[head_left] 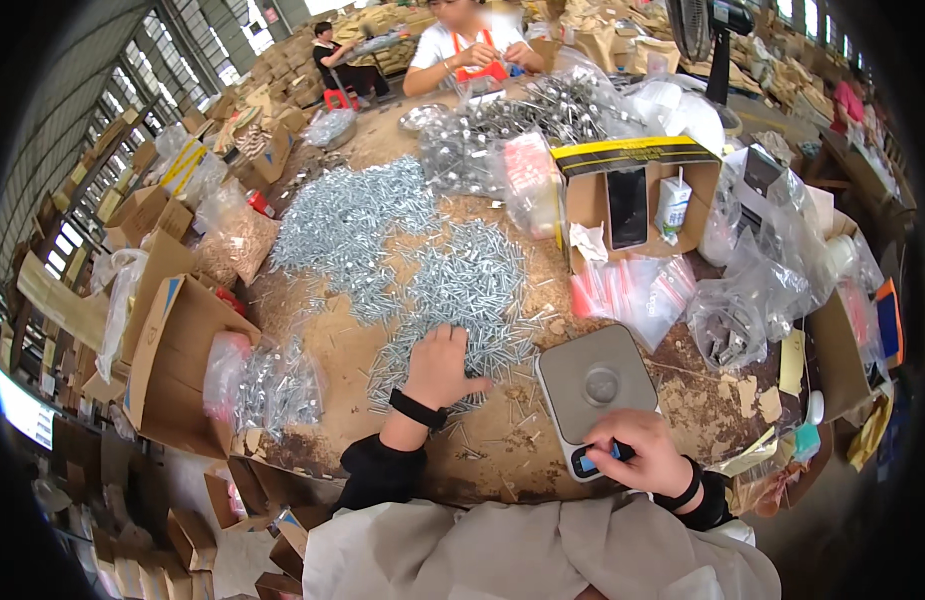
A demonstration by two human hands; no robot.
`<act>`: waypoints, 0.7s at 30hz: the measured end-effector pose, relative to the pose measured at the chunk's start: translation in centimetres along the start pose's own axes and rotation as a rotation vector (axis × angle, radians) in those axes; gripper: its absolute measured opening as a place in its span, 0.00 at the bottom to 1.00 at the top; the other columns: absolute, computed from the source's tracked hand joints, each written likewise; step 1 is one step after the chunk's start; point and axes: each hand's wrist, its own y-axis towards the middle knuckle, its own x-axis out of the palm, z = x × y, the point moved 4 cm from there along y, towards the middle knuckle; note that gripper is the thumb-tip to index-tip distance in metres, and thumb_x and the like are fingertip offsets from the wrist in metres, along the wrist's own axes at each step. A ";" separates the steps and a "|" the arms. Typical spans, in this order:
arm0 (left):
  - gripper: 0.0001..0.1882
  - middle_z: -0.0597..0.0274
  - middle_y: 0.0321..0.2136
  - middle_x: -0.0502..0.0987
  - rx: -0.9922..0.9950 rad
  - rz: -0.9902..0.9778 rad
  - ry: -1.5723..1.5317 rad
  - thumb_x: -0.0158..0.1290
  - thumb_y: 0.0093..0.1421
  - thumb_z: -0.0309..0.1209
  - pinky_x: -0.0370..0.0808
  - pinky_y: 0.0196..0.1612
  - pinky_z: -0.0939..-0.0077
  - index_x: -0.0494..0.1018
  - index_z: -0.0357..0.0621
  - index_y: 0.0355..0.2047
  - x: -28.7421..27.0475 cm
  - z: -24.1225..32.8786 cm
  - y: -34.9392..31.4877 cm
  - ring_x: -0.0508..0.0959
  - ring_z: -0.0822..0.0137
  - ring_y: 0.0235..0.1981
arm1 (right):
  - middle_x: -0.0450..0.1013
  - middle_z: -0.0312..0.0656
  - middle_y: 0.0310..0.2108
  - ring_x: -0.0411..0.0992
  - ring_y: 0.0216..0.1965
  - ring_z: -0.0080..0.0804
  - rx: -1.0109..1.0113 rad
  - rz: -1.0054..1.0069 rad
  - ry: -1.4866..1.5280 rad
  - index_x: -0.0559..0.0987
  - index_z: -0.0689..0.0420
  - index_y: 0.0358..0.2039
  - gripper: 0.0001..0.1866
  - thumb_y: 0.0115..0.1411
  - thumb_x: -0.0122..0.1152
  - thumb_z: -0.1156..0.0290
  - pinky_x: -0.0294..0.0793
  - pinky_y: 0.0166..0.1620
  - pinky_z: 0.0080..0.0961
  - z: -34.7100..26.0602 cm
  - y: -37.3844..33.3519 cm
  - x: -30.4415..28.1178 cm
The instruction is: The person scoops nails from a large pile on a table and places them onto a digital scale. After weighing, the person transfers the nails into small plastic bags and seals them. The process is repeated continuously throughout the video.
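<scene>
My left hand (437,368) lies palm down on a loose heap of small silver screws (467,270), thumb stretched out to the right and fingers partly down among the screws. It does not visibly grip any. At the front of a digital scale (572,375) is my right hand (637,450), its fingers curled in and its thumb over the blue display (592,457). A shallow round dish (601,384) sits on the scale's grey plate. Another, wider heap of silver screws (347,225) spreads farther back on the left.
Right of the heaps stand an open cardboard box (632,155) holding a phone and a drink carton, zip bags (637,295) and a bag of metal parts (727,330). Bagged hardware (277,385) and a carton (187,365) sit left. Across the table a person (477,50) handles something small.
</scene>
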 end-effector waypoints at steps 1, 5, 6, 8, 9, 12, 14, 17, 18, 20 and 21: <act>0.31 0.54 0.37 0.72 -0.028 0.033 -0.060 0.71 0.38 0.49 0.74 0.44 0.57 0.72 0.42 0.35 0.3 0.3 -0.1 0.75 0.51 0.42 | 0.70 0.35 0.20 0.70 0.22 0.36 0.009 -0.004 -0.007 0.80 0.56 0.32 0.07 0.53 0.69 0.74 0.68 0.27 0.31 -0.1 0.1 0.0; 0.24 0.53 0.35 0.72 0.087 0.048 -0.015 0.68 0.44 0.41 0.74 0.41 0.57 0.71 0.41 0.35 1.0 0.3 -0.6 0.76 0.50 0.39 | 0.70 0.35 0.21 0.71 0.22 0.37 -0.029 -0.019 -0.011 0.80 0.56 0.35 0.08 0.55 0.68 0.71 0.69 0.28 0.31 0.2 0.5 0.2; 0.22 0.53 0.34 0.72 0.108 0.045 -0.047 0.67 0.46 0.39 0.74 0.41 0.57 0.71 0.41 0.35 1.0 0.3 -0.6 0.76 0.49 0.38 | 0.70 0.35 0.21 0.71 0.22 0.37 -0.037 -0.023 -0.013 0.81 0.56 0.35 0.08 0.55 0.68 0.71 0.69 0.29 0.31 0.2 0.6 0.2; 0.19 0.52 0.32 0.72 0.128 0.044 -0.084 0.66 0.48 0.36 0.73 0.40 0.57 0.71 0.41 0.34 1.0 0.3 -0.7 0.76 0.48 0.37 | 0.70 0.35 0.20 0.71 0.22 0.36 -0.046 -0.016 -0.053 0.81 0.56 0.35 0.08 0.55 0.68 0.70 0.69 0.29 0.31 0.3 0.7 0.2; 0.18 0.52 0.32 0.72 0.127 0.045 -0.090 0.65 0.48 0.35 0.73 0.39 0.57 0.71 0.42 0.34 1.1 0.4 -0.7 0.76 0.48 0.37 | 0.70 0.35 0.20 0.71 0.22 0.36 -0.052 -0.010 -0.073 0.81 0.56 0.36 0.08 0.55 0.68 0.70 0.69 0.29 0.31 0.3 0.8 0.0; 0.17 0.53 0.33 0.72 0.120 0.039 -0.053 0.65 0.50 0.33 0.74 0.38 0.58 0.70 0.42 0.35 0.9 0.9 -0.9 0.77 0.49 0.36 | 0.70 0.35 0.20 0.71 0.22 0.36 -0.023 0.013 -0.103 0.81 0.56 0.36 0.08 0.55 0.67 0.71 0.69 0.28 0.31 0.8 0.7 -0.6; 0.17 0.53 0.33 0.73 0.118 0.040 -0.039 0.65 0.50 0.33 0.74 0.38 0.59 0.70 0.42 0.35 1.0 0.9 -1.1 0.77 0.50 0.36 | 0.71 0.35 0.20 0.71 0.21 0.34 0.035 0.031 -0.128 0.82 0.56 0.36 0.07 0.55 0.66 0.73 0.69 0.28 0.30 0.8 0.8 -1.4; 0.17 0.53 0.34 0.73 0.094 0.016 -0.036 0.65 0.51 0.33 0.75 0.37 0.59 0.70 0.42 0.36 1.4 0.9 -1.3 0.78 0.50 0.36 | 0.73 0.38 0.21 0.73 0.22 0.34 0.067 0.112 -0.162 0.82 0.57 0.36 0.08 0.54 0.66 0.73 0.71 0.29 0.28 0.7 1.0 -2.6; 0.17 0.53 0.34 0.73 0.086 0.006 -0.038 0.65 0.50 0.32 0.75 0.37 0.59 0.70 0.42 0.36 1.5 0.9 -1.3 0.78 0.50 0.36 | 0.74 0.38 0.22 0.74 0.22 0.34 0.085 0.122 -0.197 0.82 0.57 0.36 0.08 0.54 0.66 0.73 0.72 0.30 0.29 0.8 1.0 -2.9; 0.18 0.53 0.34 0.73 0.108 0.014 -0.062 0.65 0.51 0.32 0.75 0.37 0.58 0.69 0.42 0.37 1.4 1.0 -1.2 0.78 0.50 0.36 | 0.74 0.39 0.22 0.74 0.22 0.34 0.128 0.150 -0.267 0.82 0.57 0.37 0.09 0.54 0.66 0.74 0.73 0.31 0.29 1.1 0.5 -3.8; 0.18 0.53 0.34 0.73 0.114 0.017 -0.074 0.65 0.51 0.32 0.75 0.37 0.58 0.69 0.42 0.37 1.3 1.0 -1.3 0.78 0.50 0.36 | 0.75 0.40 0.24 0.74 0.24 0.36 0.181 0.137 -0.263 0.81 0.58 0.38 0.10 0.53 0.66 0.75 0.73 0.32 0.31 1.1 0.5 -4.0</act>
